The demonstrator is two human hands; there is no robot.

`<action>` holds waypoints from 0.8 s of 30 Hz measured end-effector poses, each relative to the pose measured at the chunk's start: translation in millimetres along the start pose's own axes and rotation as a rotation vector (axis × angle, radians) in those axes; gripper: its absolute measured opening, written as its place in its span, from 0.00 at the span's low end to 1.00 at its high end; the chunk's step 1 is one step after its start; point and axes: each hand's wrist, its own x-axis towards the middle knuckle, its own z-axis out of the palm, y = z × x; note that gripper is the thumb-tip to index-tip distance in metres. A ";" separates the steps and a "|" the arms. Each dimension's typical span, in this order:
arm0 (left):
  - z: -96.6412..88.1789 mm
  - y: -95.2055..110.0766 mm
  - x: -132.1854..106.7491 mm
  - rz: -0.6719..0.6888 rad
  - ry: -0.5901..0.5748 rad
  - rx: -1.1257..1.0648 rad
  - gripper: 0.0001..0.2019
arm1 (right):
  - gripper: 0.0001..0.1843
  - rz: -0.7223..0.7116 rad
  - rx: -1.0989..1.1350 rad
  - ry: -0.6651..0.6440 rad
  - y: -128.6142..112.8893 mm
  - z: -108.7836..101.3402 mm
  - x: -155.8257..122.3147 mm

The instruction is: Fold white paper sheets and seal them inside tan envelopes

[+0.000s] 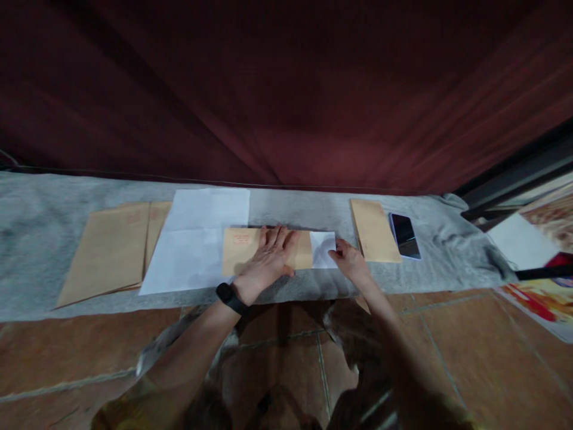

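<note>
A brown paper envelope [237, 254] with small red print lies lengthwise on the grey cloth. My left hand [271, 254] is spread flat on top of it, fingers apart. From the envelope's right end a strip of white paper [322, 249] sticks out. The fingertips of my right hand [350, 258] pinch the outer edge of this paper. How much of the paper is inside the envelope is hidden. The envelope's left end overlaps large white sheets [197, 239].
Brown envelopes [110, 251] are stacked at the left. On the right are more brown envelopes [376, 233] and a phone [405, 236]. A dark red curtain [286, 107] hangs behind the cloth-covered surface [452, 251]. Printed papers [544, 298] lie far right.
</note>
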 end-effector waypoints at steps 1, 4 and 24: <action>0.1 -0.1 0.1 -0.001 -0.002 -0.002 0.51 | 0.15 0.001 0.001 0.001 -1.5 0.3 -0.3; 0.9 -0.9 0.4 -0.003 -0.003 -0.008 0.52 | 0.15 -0.003 0.007 0.008 -4.2 0.4 -0.6; 3.3 -8.6 4.5 -0.010 -0.020 -0.074 0.56 | 0.07 0.075 0.596 -0.081 -30.8 20.2 0.6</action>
